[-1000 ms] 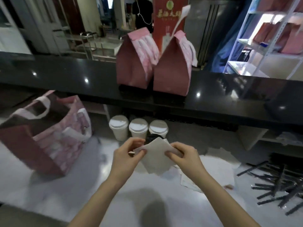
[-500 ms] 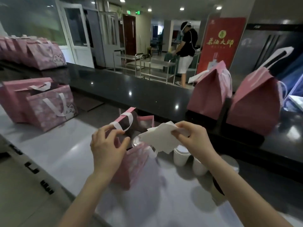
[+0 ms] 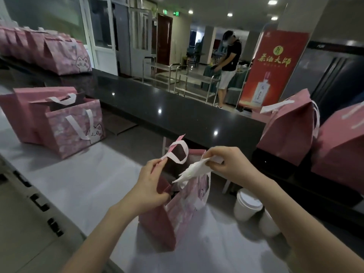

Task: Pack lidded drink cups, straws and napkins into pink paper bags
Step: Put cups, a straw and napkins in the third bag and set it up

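An open pink paper bag (image 3: 173, 219) stands on the white counter in front of me. My left hand (image 3: 151, 184) pinches the bag's near rim and holds its mouth apart. My right hand (image 3: 226, 164) holds a white napkin (image 3: 194, 172) by one corner, and the napkin hangs down over the bag's opening. Two white lidded cups (image 3: 247, 206) stand to the right of the bag. What lies inside the bag is dark and hidden.
Two more open pink bags (image 3: 72, 127) stand at the left on the white counter (image 3: 78, 174). Folded-shut pink bags (image 3: 289, 129) sit on the raised black counter (image 3: 177, 107) at right, and a row of others at far left. A person stands beyond, beside a red banner (image 3: 273, 69).
My view swung left from the cups to the open bag. My left hand let go of the napkin and took the bag's rim; my right hand carried the napkin over the bag's mouth.
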Action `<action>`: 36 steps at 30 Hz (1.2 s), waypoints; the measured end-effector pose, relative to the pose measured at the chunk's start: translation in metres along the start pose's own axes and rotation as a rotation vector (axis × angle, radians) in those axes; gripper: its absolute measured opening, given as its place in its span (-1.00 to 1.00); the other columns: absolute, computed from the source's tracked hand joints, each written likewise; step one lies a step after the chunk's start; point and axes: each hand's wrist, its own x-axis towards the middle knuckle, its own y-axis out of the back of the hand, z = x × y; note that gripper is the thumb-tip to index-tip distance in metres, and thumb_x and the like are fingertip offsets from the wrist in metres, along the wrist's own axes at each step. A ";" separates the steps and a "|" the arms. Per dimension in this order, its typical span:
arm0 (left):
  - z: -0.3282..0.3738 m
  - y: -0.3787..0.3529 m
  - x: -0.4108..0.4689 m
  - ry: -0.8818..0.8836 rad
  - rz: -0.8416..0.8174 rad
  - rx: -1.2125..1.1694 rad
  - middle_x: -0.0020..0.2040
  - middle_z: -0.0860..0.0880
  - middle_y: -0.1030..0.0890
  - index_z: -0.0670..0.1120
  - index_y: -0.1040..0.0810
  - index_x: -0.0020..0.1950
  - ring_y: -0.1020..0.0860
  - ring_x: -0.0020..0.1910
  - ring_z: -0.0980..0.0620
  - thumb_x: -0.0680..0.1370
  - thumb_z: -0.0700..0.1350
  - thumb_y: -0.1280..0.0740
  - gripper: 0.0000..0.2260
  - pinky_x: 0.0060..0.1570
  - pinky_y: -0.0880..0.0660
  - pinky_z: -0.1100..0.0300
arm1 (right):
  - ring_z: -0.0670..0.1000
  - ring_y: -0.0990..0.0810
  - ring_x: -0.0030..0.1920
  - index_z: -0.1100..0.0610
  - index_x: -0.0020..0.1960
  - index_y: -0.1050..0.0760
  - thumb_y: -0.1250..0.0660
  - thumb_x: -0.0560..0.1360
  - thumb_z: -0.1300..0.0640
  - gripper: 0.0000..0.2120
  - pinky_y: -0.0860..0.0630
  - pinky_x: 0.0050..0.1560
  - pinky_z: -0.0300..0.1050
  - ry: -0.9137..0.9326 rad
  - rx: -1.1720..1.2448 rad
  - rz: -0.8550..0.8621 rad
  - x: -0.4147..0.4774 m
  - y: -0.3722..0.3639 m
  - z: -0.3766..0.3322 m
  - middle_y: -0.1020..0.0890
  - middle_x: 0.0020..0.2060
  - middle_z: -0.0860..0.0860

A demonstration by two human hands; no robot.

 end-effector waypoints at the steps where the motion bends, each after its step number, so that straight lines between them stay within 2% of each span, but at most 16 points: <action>1: -0.001 0.004 0.003 -0.023 -0.025 -0.006 0.43 0.17 -0.10 0.05 -0.05 0.57 -0.14 0.43 0.13 0.38 -0.08 -0.40 -0.17 0.31 -0.18 0.36 | -0.13 -0.57 -0.09 0.08 -0.03 -0.63 -0.41 0.44 0.25 -0.85 -0.40 -0.09 -0.45 0.000 0.001 -0.022 0.001 -0.002 -0.002 -0.62 -0.14 -0.13; 5: 0.000 0.017 0.010 -0.132 -0.100 -0.017 0.45 0.14 -0.15 0.08 0.01 0.58 -0.14 0.42 0.15 0.41 -0.09 -0.38 -0.16 0.39 -0.20 0.30 | -0.11 -0.58 -0.08 0.05 -0.02 -0.62 -0.40 0.45 0.23 -0.86 -0.52 -0.06 -0.24 0.021 -0.002 -0.067 0.009 -0.012 -0.012 -0.64 -0.11 -0.10; 9: 0.002 0.031 0.016 -0.194 -0.118 0.054 0.47 0.08 -0.17 0.01 0.00 0.58 -0.08 0.45 0.08 0.31 0.04 -0.30 -0.13 0.45 -0.13 0.21 | -0.04 -0.58 -0.07 0.10 -0.01 -0.62 -0.39 0.47 0.24 -0.88 -0.52 -0.03 -0.11 0.067 -0.038 -0.011 0.019 -0.019 -0.021 -0.62 -0.12 -0.07; 12: -0.002 0.038 0.021 -0.210 -0.115 0.106 0.48 0.11 -0.12 0.04 0.05 0.58 0.02 0.47 0.13 0.29 0.03 -0.31 -0.08 0.46 -0.02 0.27 | 0.06 -0.60 -0.07 0.15 -0.01 -0.63 -0.39 0.45 0.28 -0.86 -0.52 -0.02 0.03 0.080 -0.078 0.045 0.022 -0.023 -0.027 -0.66 -0.11 0.03; 14: -0.005 0.040 0.023 -0.211 -0.129 0.116 0.47 0.20 -0.03 0.08 0.11 0.57 0.09 0.48 0.16 0.30 -0.05 -0.37 -0.04 0.48 0.02 0.20 | 0.08 -0.60 -0.09 0.15 -0.02 -0.63 -0.39 0.45 0.30 -0.86 -0.52 -0.05 0.07 0.074 -0.085 0.089 0.021 -0.024 -0.029 -0.66 -0.13 0.05; 17: -0.008 0.040 0.022 -0.200 -0.162 0.121 0.41 0.37 0.08 0.14 0.19 0.56 0.19 0.48 0.21 0.26 -0.01 -0.36 0.01 0.50 0.01 0.07 | 0.02 -0.61 -0.07 0.12 -0.04 -0.63 -0.39 0.46 0.26 -0.88 -0.53 -0.02 0.03 0.029 -0.075 -0.004 0.013 -0.026 -0.032 -0.66 -0.12 0.00; 21: -0.010 0.038 0.018 -0.200 -0.188 0.098 0.44 0.35 0.13 0.22 0.25 0.52 0.24 0.48 0.22 0.25 -0.05 -0.41 0.05 0.48 -0.05 0.05 | -0.07 -0.58 -0.01 0.04 0.02 -0.61 -0.34 0.50 0.17 -0.87 -0.52 0.05 -0.07 -0.044 -0.169 -0.307 0.000 -0.036 -0.031 -0.65 -0.05 -0.09; 25: -0.010 0.037 0.016 -0.193 -0.222 0.066 0.44 0.37 0.16 0.23 0.25 0.52 0.24 0.49 0.20 0.27 -0.15 -0.43 0.07 0.47 -0.10 0.08 | -0.07 -0.56 -0.04 0.04 0.04 -0.60 -0.35 0.49 0.15 -0.86 -0.51 -0.01 -0.18 -0.134 -0.113 -0.451 -0.001 -0.052 -0.027 -0.64 -0.07 -0.09; 28: -0.009 0.035 0.013 -0.185 -0.222 0.035 0.44 0.35 0.15 0.23 0.23 0.52 0.22 0.49 0.20 0.26 -0.19 -0.43 0.08 0.41 -0.11 0.18 | -0.02 -0.57 0.01 0.06 0.14 -0.59 -0.35 0.48 0.19 -0.76 -0.48 -0.04 -0.20 -0.189 -0.106 -0.498 0.006 -0.076 -0.020 -0.64 0.04 -0.04; 32: -0.012 0.035 0.013 -0.197 -0.196 0.005 0.44 0.37 0.14 0.23 0.20 0.53 0.19 0.47 0.24 0.28 -0.22 -0.43 0.06 0.38 -0.12 0.24 | 0.01 -0.55 0.17 0.01 0.29 -0.50 -0.34 0.48 0.25 -0.60 -0.51 0.16 -0.09 -0.257 -0.103 -0.525 0.017 -0.098 -0.009 -0.58 0.20 -0.07; 36: -0.017 0.037 0.016 -0.180 -0.155 0.005 0.47 0.31 0.12 0.23 0.13 0.54 0.20 0.48 0.22 0.30 -0.17 -0.42 0.01 0.44 -0.12 0.14 | 0.04 -0.52 0.22 -0.08 0.39 -0.37 -0.38 0.47 0.19 -0.47 -0.49 0.18 -0.09 -0.288 -0.186 -0.494 0.028 -0.103 -0.004 -0.52 0.29 -0.06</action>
